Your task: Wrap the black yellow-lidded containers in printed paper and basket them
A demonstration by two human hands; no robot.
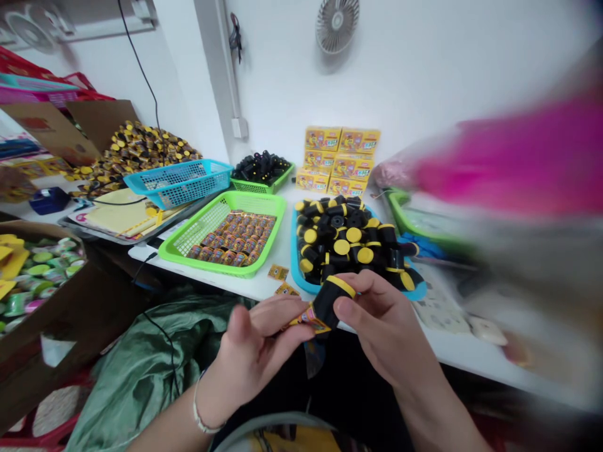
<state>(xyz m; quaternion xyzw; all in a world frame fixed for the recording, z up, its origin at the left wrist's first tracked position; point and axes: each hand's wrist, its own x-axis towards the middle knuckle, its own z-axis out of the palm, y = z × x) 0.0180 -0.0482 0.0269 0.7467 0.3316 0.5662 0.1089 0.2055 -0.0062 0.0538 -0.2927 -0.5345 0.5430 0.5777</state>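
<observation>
Between thumb and fingers, my right hand [381, 314] grips a small black canister [328, 302] with a yellow lid, tilted over the table's front edge. My left hand [259, 345] pinches a yellow printed label [311, 318] whose end lies against the canister's side. Just beyond, a blue basket [294, 263] is heaped with black, yellow-lidded canisters [342, 247]. Left of it, a green basket [188, 235] holds rows of labelled canisters [235, 240]. Two loose labels, one a printed label [278, 272], lie on the table near my left fingers.
Yellow printed boxes [336, 160] are stacked against the wall. A blue basket [181, 179], a green basket of black parts [262, 168] and a big pile of canisters [136, 150] stand at left. A cardboard box [56, 301] sits at lower left. A blurred pink shape fills the right.
</observation>
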